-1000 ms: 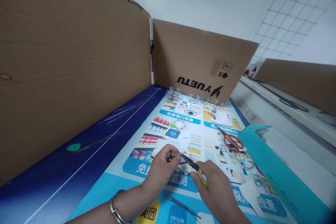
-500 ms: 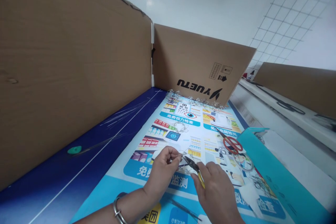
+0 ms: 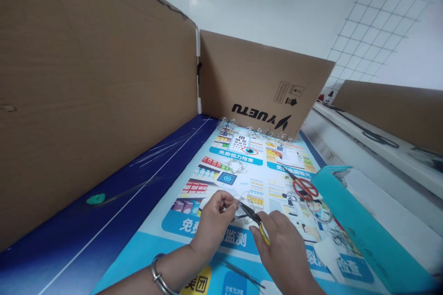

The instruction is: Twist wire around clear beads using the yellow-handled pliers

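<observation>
My right hand (image 3: 284, 244) is closed round the yellow handles of a pair of pliers (image 3: 249, 212), whose dark pointed jaws reach left to my left fingertips. My left hand (image 3: 217, 221) is pinched on a thin wire piece (image 3: 238, 202) at the jaw tips. Its full shape is too fine to make out. Just beyond the pliers, a loop of thin clear or silvery wire (image 3: 254, 196) shows above the printed sheet. A metal bangle (image 3: 157, 276) circles my left wrist.
Red-handled scissors (image 3: 304, 189) and a wire coil (image 3: 320, 211) lie right of my hands, beside a teal folder (image 3: 367, 221). Wire pieces (image 3: 256, 132) line the foot of the cardboard wall (image 3: 263, 78). A green object (image 3: 96, 199) lies left, dark wires (image 3: 242, 273) in front.
The plier jaws have tilted slightly and their tips sit a little higher and further left, close to my left fingertips. My view has shifted slightly.
</observation>
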Available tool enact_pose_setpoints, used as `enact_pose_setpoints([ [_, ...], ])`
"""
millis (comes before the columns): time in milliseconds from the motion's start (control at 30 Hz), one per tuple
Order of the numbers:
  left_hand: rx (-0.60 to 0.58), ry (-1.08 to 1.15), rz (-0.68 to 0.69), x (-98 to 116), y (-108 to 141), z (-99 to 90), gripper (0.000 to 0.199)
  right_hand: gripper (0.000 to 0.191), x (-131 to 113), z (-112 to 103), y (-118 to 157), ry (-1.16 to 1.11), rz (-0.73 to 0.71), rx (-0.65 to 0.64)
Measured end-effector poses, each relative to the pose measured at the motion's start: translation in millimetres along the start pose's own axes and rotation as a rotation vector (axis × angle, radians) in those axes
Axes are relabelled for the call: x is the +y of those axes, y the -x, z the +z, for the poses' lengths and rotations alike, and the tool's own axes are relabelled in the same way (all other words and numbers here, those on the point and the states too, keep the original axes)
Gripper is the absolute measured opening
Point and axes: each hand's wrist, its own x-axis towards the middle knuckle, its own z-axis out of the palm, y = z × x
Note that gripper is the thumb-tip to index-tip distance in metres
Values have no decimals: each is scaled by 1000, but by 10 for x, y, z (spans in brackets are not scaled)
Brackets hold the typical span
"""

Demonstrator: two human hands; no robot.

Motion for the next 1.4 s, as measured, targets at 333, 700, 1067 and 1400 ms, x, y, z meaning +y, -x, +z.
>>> enact_pose_setpoints([
  [333,31,-17,46,-3,-2,20,13,30,-17,34,5,35,13,43],
  [700,141,10,75,77,32,48,18,30,-69,-6,5,53,61,21],
  [1067,101,-19,110,2,26,64,16,29,-97,-23,-3,77,75,4],
  [1400,99,-81,136,-25,19,74,11,25,-120,-35,-5,124,70,-8],
])
